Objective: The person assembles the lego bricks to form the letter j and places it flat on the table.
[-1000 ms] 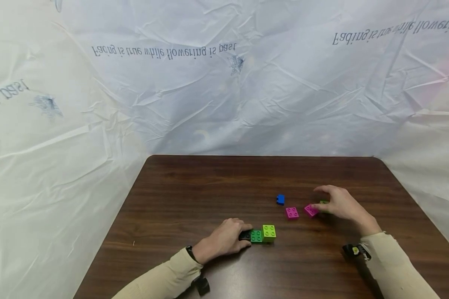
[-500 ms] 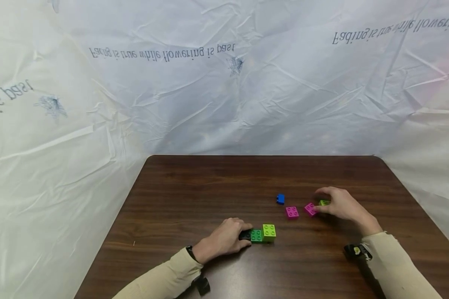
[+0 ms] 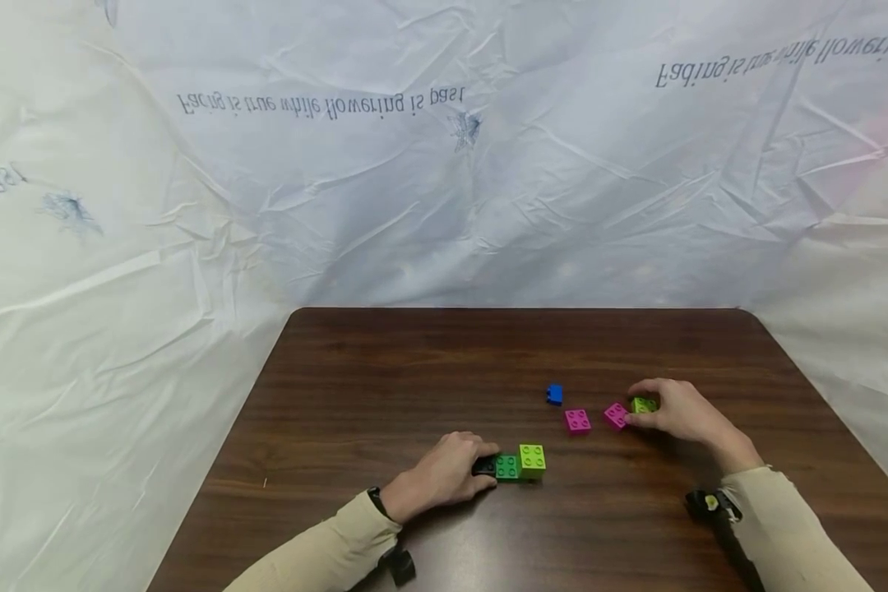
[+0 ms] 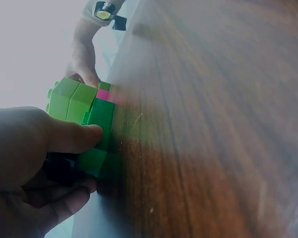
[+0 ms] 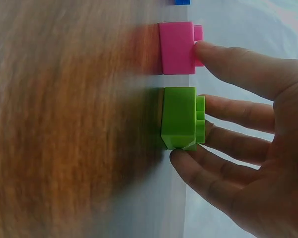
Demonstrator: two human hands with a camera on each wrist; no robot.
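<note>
My left hand [image 3: 447,470] grips the left end of a row of toy building bricks on the table, thumb and fingers on opposite sides. That row has a black brick [image 3: 484,466] partly under the hand, a green brick [image 3: 506,467] and a taller lime stack [image 3: 532,457] at the right end. Over a loose lime brick [image 5: 179,118] my right hand [image 3: 684,411] spreads its fingers, with the thumb at the studs of a pink brick [image 5: 178,48] beside it. The right fingers lie loosely bent behind and at the near end of the lime brick, without a pinch on it.
Another pink brick [image 3: 578,422] lies left of the right hand, and a blue brick [image 3: 555,395] on its side sits farther back. The brown wooden table [image 3: 385,362] ends at hanging white sheeting [image 3: 444,205] at the back and sides.
My right hand has shifted slightly toward me and to the right, and its fingers have drawn in around the lime brick, now more visible. The left hand keeps its hold on the brick row.
</note>
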